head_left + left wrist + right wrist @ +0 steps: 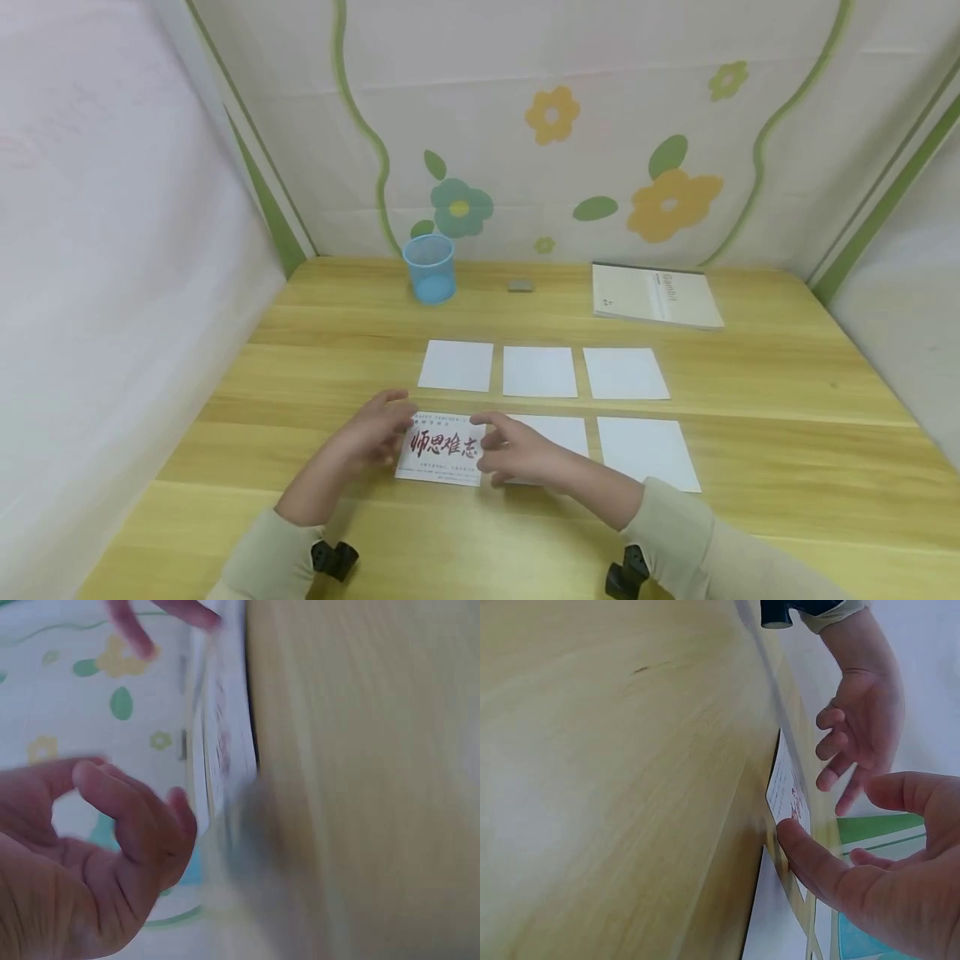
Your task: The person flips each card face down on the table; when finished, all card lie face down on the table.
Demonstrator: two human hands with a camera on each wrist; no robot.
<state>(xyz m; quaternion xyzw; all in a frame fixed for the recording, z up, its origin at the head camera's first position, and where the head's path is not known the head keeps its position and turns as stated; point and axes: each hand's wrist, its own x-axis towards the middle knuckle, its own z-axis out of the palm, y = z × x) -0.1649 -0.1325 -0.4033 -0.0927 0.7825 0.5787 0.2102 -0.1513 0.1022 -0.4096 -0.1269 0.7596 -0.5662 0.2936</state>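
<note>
A printed card (441,448) with red Chinese characters lies flat at the left of the front row. At its left edge hovers my left hand (371,435), fingers loosely bent and holding nothing; the left wrist view shows this hand (120,855) with nothing in its grasp. Over the right edge of the card is my right hand (521,450), its fingers spread and lightly bent. In the right wrist view one fingertip of the right hand (877,877) overlaps the card (786,787); contact is unclear. That hand partly covers a blank white card (566,432).
Another blank card (648,454) lies at the front right. Behind are three more blank cards, including the middle one (539,372). Farther back stand a blue cup (432,279), a small grey block (521,286) and a notebook (652,296) near the curtain (510,50).
</note>
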